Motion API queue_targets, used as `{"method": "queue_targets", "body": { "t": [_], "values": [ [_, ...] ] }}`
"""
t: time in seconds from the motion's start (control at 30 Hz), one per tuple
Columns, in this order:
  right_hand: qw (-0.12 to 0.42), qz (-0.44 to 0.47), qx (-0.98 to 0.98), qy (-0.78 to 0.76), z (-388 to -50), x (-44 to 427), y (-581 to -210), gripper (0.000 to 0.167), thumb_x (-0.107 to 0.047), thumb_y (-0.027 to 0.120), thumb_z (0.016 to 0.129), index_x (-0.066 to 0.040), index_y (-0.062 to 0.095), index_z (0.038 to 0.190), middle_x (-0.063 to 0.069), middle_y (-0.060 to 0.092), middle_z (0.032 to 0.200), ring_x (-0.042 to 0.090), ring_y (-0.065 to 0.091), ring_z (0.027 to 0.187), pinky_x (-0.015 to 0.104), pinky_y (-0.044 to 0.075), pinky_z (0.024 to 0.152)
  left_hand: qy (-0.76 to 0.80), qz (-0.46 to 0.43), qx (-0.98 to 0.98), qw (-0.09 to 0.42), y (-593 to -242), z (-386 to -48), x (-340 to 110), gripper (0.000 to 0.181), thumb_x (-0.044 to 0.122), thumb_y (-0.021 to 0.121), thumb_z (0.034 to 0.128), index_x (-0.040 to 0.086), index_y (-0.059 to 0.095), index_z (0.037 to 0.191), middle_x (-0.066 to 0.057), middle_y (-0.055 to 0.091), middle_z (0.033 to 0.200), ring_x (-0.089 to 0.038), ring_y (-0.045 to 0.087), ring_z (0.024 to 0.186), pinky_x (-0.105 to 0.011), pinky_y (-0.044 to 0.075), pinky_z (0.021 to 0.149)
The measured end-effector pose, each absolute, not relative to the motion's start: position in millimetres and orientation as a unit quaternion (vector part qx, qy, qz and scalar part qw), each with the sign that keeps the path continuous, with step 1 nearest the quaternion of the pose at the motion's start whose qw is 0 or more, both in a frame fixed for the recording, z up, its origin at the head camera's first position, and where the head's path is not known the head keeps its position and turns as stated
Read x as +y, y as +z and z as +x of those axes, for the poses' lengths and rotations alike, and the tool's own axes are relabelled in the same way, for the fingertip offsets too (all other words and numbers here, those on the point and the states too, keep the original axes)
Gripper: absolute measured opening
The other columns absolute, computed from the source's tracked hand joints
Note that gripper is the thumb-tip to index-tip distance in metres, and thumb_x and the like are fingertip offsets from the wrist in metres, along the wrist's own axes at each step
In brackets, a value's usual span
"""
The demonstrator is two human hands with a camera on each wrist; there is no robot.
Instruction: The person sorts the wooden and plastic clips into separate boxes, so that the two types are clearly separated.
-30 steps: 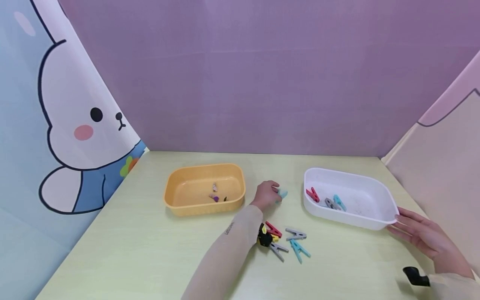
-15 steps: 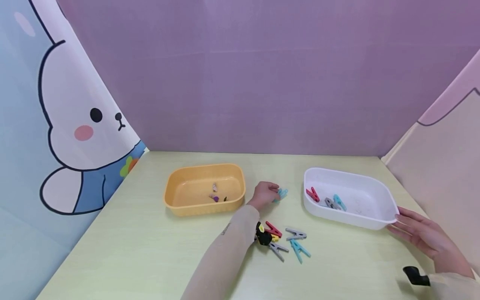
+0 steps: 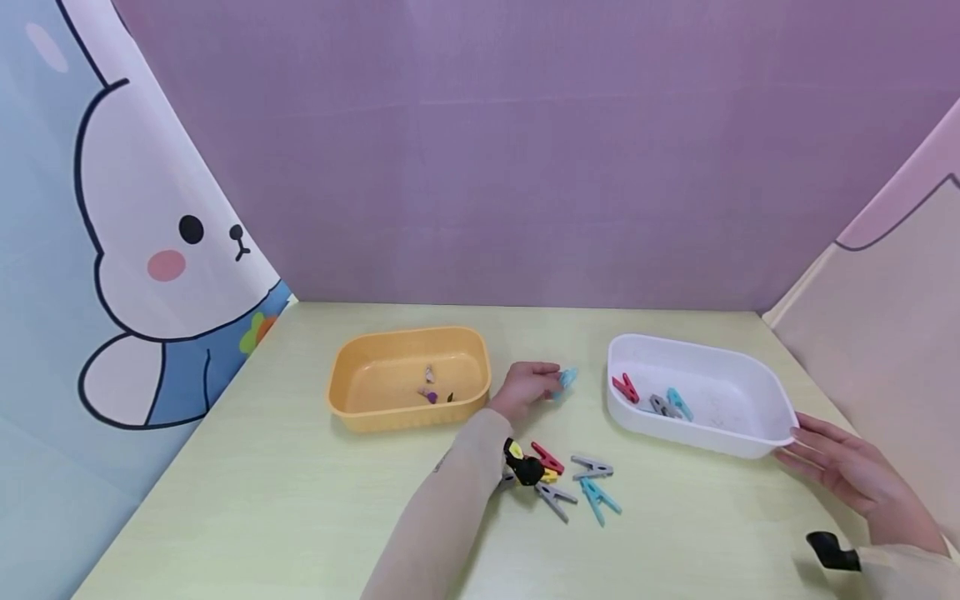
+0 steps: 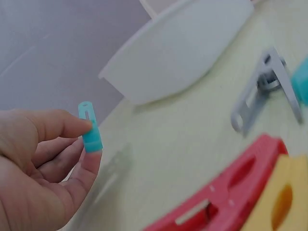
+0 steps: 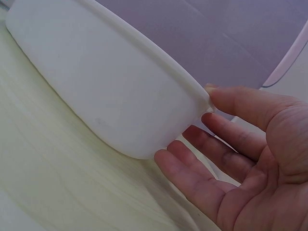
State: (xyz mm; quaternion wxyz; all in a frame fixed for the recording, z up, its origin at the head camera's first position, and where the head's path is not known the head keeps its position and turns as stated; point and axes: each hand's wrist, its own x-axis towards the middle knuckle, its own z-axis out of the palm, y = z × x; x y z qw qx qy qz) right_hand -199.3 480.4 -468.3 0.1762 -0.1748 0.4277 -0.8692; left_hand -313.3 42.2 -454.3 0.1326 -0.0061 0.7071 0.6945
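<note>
Between thumb and fingertips, my left hand (image 3: 527, 387) (image 4: 45, 163) pinches a light blue clothespin (image 3: 567, 379) (image 4: 90, 130) above the table, between the two trays. My right hand (image 3: 855, 475) (image 5: 236, 159) holds the near right corner of the white tray (image 3: 693, 439) (image 5: 96, 72), thumb at the rim and fingers against the outer wall. A red clip (image 3: 626, 389), a grey clip (image 3: 663, 407) and a blue clip (image 3: 680, 404) lie in that tray. Beside the left sleeve, red (image 3: 548, 458), grey (image 3: 592, 467) and blue (image 3: 598, 501) clips lie on the table.
At the left stands a yellow tray (image 3: 408, 421) with several tiny items in it. A yellow clip (image 3: 550, 476) is partly hidden by the black wrist device (image 3: 524, 467). Behind the table (image 3: 300, 467) hangs a purple backdrop (image 3: 525, 167).
The left hand has drawn back a little to the left, and the clothespin in its fingers has turned slightly. The right hand and both trays have stayed in place.
</note>
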Motion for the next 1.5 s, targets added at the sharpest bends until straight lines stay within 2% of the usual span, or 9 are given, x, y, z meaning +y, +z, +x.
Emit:
{"method": "queue_targets", "body": {
  "t": [0.23, 0.43, 0.8, 1.1, 1.5],
  "values": [
    [0.182, -0.178, 0.425, -0.869, -200, 480, -465, 0.050, 0.010, 0.023, 0.105, -0.001, 0.066, 0.127, 0.015, 0.068, 0.122, 0.031, 0.066, 0.111, 0.042, 0.054, 0.094, 0.738, 0.005, 0.657, 0.154, -441, -313, 42, 0.044, -0.007, 0.069, 0.0862, -0.005, 0.062, 0.129, -0.012, 0.068, 0.122, -0.021, 0.066, 0.105, -0.031, 0.057, 0.088],
    [0.184, -0.180, 0.429, -0.866, -201, 480, -464, 0.050, 0.010, 0.023, 0.105, -0.001, 0.066, 0.128, 0.015, 0.068, 0.122, 0.030, 0.066, 0.111, 0.042, 0.054, 0.095, 0.756, 0.000, 0.632, 0.170, -433, -316, 46, 0.045, -0.005, 0.070, 0.0877, -0.003, 0.061, 0.132, -0.009, 0.069, 0.121, -0.020, 0.065, 0.106, -0.030, 0.057, 0.088],
    [0.193, -0.193, 0.418, -0.867, -204, 480, -466, 0.051, 0.011, 0.021, 0.104, -0.001, 0.064, 0.129, 0.015, 0.067, 0.123, 0.031, 0.065, 0.113, 0.042, 0.053, 0.096, 0.792, -0.006, 0.582, 0.185, -415, -317, 59, 0.042, -0.010, 0.069, 0.0872, -0.003, 0.064, 0.128, -0.012, 0.069, 0.118, -0.018, 0.066, 0.098, -0.031, 0.057, 0.089],
    [0.189, -0.191, 0.417, -0.868, -204, 481, -467, 0.050, 0.011, 0.023, 0.105, -0.001, 0.065, 0.128, 0.015, 0.067, 0.123, 0.031, 0.065, 0.112, 0.041, 0.054, 0.096, 0.802, 0.012, 0.566, 0.191, -404, -316, 75, 0.040, -0.007, 0.069, 0.0884, -0.002, 0.065, 0.128, -0.014, 0.068, 0.122, -0.020, 0.066, 0.105, -0.030, 0.057, 0.090],
    [0.178, -0.167, 0.444, -0.862, -199, 480, -465, 0.049, 0.009, 0.025, 0.105, -0.003, 0.067, 0.126, 0.012, 0.069, 0.121, 0.028, 0.067, 0.109, 0.041, 0.056, 0.093, 0.800, 0.001, 0.570, 0.189, -399, -309, 105, 0.031, -0.007, 0.071, 0.0875, -0.004, 0.069, 0.118, -0.008, 0.071, 0.105, -0.021, 0.068, 0.095, -0.031, 0.058, 0.087]
  ]
}}
